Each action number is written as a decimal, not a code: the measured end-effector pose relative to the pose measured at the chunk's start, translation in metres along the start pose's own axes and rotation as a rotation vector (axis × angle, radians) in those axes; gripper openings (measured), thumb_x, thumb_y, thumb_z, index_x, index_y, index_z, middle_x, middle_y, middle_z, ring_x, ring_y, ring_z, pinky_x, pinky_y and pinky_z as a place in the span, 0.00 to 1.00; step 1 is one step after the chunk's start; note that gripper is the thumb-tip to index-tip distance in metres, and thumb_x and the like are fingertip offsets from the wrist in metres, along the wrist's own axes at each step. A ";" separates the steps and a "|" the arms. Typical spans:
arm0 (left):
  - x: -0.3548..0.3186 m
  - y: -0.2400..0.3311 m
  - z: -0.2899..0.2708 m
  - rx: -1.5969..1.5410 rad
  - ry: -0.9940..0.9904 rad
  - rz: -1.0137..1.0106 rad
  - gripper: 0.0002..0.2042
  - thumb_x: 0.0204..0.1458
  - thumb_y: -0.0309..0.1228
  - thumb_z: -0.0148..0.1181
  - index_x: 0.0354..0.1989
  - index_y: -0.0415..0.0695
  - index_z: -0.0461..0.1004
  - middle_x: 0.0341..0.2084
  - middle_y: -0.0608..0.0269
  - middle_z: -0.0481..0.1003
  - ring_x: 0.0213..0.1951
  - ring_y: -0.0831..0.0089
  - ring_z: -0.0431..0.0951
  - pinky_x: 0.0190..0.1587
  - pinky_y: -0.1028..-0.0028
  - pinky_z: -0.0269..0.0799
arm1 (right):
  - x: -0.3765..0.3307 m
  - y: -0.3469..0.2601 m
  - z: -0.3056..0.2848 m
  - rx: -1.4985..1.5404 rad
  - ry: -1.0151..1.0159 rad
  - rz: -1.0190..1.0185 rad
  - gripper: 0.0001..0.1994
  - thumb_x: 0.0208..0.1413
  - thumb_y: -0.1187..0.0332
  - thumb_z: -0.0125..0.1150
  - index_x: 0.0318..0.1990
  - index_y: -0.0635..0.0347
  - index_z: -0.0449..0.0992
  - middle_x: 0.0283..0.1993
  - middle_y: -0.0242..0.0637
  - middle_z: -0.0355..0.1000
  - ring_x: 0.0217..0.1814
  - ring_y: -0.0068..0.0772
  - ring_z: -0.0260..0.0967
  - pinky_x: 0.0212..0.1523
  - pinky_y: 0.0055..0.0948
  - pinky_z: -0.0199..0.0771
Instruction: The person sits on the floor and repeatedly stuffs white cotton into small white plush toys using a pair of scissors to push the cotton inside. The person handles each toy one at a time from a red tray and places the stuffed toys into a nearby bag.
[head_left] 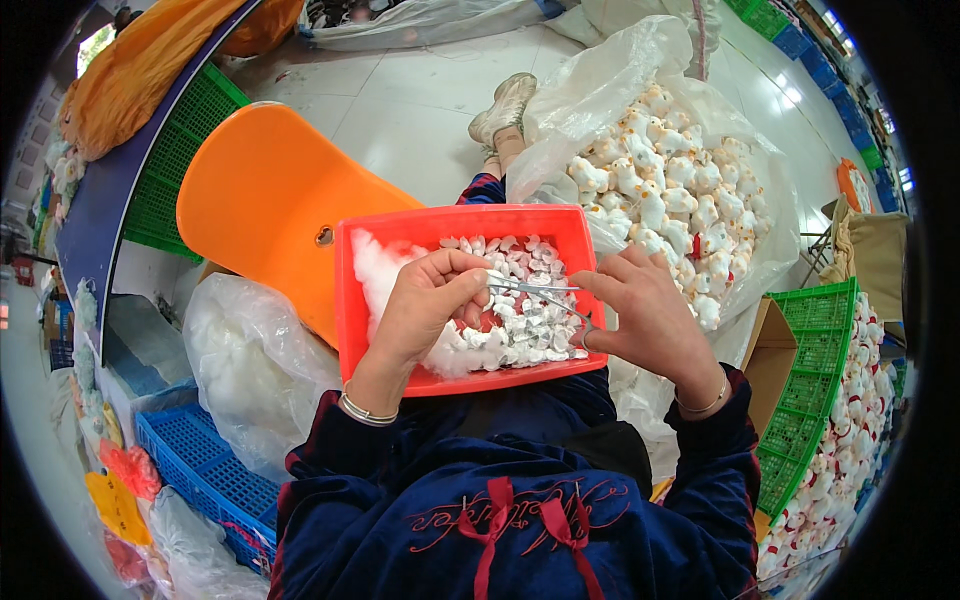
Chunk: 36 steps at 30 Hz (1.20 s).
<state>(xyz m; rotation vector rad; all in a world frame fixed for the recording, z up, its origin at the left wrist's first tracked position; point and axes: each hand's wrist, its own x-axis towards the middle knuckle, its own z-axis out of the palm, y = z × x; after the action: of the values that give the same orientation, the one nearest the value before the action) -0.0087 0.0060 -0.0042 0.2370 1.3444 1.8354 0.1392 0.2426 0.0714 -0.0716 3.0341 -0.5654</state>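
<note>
On my lap rests a red plastic tray (352, 325). White fluffy stuffing (374, 265) fills its left side, and many small white fabric pieces (535, 335) lie across the middle and right. Above it, my left hand (425, 305) is closed, thumb and fingers pinching a small white piece (492, 278). My right hand (650, 315) has its fingers in the ring handles of slim metal forceps (540, 289). Their tips point left and reach the white piece at my left fingertips. Whether the jaws grip it is too small to tell.
An orange chair (270, 205) stands ahead on the left, beside a clear bag of white stuffing (245, 360). Ahead right, a large clear bag (640, 60) holds many small white plush toys (680, 190). Blue crates (215, 460) are at left, a green crate (815, 350) at right.
</note>
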 end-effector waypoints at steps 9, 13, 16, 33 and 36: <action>-0.003 -0.001 0.005 0.241 -0.027 0.061 0.07 0.62 0.24 0.61 0.44 0.35 0.80 0.29 0.62 0.80 0.25 0.81 0.79 0.30 0.82 0.76 | 0.000 0.000 -0.002 -0.011 -0.162 0.032 0.17 0.48 0.60 0.73 0.46 0.52 0.82 0.38 0.35 0.76 0.46 0.41 0.73 0.47 0.43 0.63; -0.004 -0.005 0.007 0.247 -0.046 0.049 0.08 0.63 0.25 0.61 0.46 0.35 0.80 0.30 0.63 0.80 0.26 0.81 0.78 0.32 0.81 0.76 | 0.000 0.001 0.002 -0.005 -0.158 0.023 0.16 0.49 0.61 0.72 0.45 0.53 0.82 0.38 0.35 0.76 0.47 0.41 0.73 0.47 0.42 0.63; -0.006 -0.006 0.004 0.005 -0.008 0.020 0.08 0.63 0.24 0.61 0.47 0.35 0.81 0.30 0.62 0.80 0.26 0.81 0.78 0.32 0.81 0.76 | -0.003 0.002 0.008 0.056 -0.083 0.027 0.16 0.49 0.61 0.73 0.46 0.53 0.82 0.38 0.35 0.76 0.47 0.41 0.73 0.47 0.41 0.63; -0.002 -0.018 0.001 0.027 0.063 0.071 0.05 0.62 0.24 0.62 0.42 0.36 0.79 0.29 0.65 0.80 0.27 0.83 0.77 0.32 0.81 0.75 | -0.002 0.020 0.017 0.368 -0.101 0.170 0.17 0.48 0.61 0.76 0.44 0.57 0.81 0.42 0.39 0.79 0.48 0.40 0.77 0.50 0.38 0.71; -0.003 -0.018 0.012 0.018 0.038 0.038 0.05 0.62 0.24 0.61 0.43 0.36 0.79 0.30 0.65 0.79 0.27 0.83 0.77 0.32 0.82 0.74 | 0.009 0.019 0.038 0.751 0.054 0.198 0.14 0.52 0.65 0.76 0.42 0.62 0.80 0.41 0.37 0.81 0.46 0.30 0.77 0.49 0.31 0.75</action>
<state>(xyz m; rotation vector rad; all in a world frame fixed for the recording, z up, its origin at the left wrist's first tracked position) 0.0099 0.0138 -0.0139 0.2395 1.3922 1.8678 0.1317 0.2459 0.0292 0.2718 2.6120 -1.6290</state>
